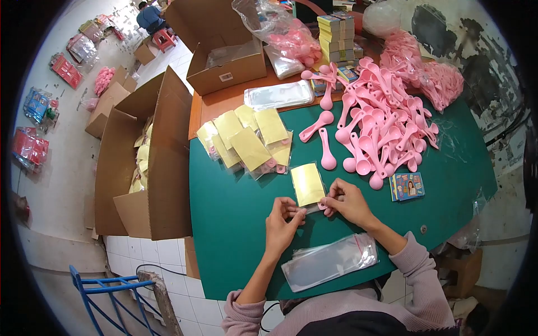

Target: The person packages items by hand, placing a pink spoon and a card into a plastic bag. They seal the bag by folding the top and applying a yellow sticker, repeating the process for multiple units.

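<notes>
Between my hands lies a clear plastic bag (pixel 320 211) with a yellow card (pixel 307 185) in it and the end of a pink spoon showing at its lower edge. My left hand (pixel 283 223) pinches the bag's near left corner. At the near right corner, my right hand (pixel 349 204) has its fingers closed on the bag beside the pink spoon end. A stack of flat clear bags (pixel 330 262) rests by the table's near edge. Several packed bags with yellow cards (pixel 250 149) lie further back on the left. Loose pink spoons (pixel 386 120) form a large heap at right.
The green table (pixel 241 224) carries a small stack of printed cards (pixel 407 186) at right. Bundled cards (pixel 337 38) and bagged pink spoons (pixel 440 84) stand behind. An open carton (pixel 168 151) of packed bags adjoins the left edge. Far off, a person (pixel 150 18) sits.
</notes>
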`<state>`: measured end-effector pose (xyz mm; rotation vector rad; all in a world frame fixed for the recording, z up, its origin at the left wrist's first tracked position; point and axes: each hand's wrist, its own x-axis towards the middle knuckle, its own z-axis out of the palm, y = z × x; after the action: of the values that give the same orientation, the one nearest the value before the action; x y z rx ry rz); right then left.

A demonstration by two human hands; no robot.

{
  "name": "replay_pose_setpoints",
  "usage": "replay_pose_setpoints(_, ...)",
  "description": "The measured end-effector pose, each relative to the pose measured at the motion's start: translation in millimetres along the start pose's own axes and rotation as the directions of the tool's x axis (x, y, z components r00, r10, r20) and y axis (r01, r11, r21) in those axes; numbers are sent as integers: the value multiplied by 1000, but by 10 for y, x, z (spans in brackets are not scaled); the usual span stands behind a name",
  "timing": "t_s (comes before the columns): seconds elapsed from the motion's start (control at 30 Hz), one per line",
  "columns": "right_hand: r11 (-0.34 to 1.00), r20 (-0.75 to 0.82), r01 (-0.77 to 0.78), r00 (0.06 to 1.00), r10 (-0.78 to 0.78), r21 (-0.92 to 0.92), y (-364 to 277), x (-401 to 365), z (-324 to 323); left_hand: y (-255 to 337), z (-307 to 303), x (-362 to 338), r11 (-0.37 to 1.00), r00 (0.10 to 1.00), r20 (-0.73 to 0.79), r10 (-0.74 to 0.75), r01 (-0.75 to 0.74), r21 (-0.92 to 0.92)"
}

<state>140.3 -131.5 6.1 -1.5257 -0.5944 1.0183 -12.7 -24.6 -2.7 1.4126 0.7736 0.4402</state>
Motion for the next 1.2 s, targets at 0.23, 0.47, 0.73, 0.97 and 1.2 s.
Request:
replay_pose_setpoints(0.23,999,63,32,997,-33,24,-30,-4,5,43,-3,-11,993,999,43,6,-11,117)
replay_pose_setpoints(0.47,997,36,77,996,-78,18,22,-28,34,32,18,6,967,989,-6,150,-146,208)
replay_pose_setpoints(0.73,519,69,451,799,-597,-726,-185,688,-203,451,-352,488,916,955,96,281,-297,268)
replay_pose_setpoints(0.97,186,-10,147,759,-651,-972,-118,1263,-281,501,-12,81,608,808,298,509,-582,539)
replay_pose_setpoints(1.2,527,5,266,896,-445,-807,-555,704,-361,186,414,-298,679,668,725,164,-610,408)
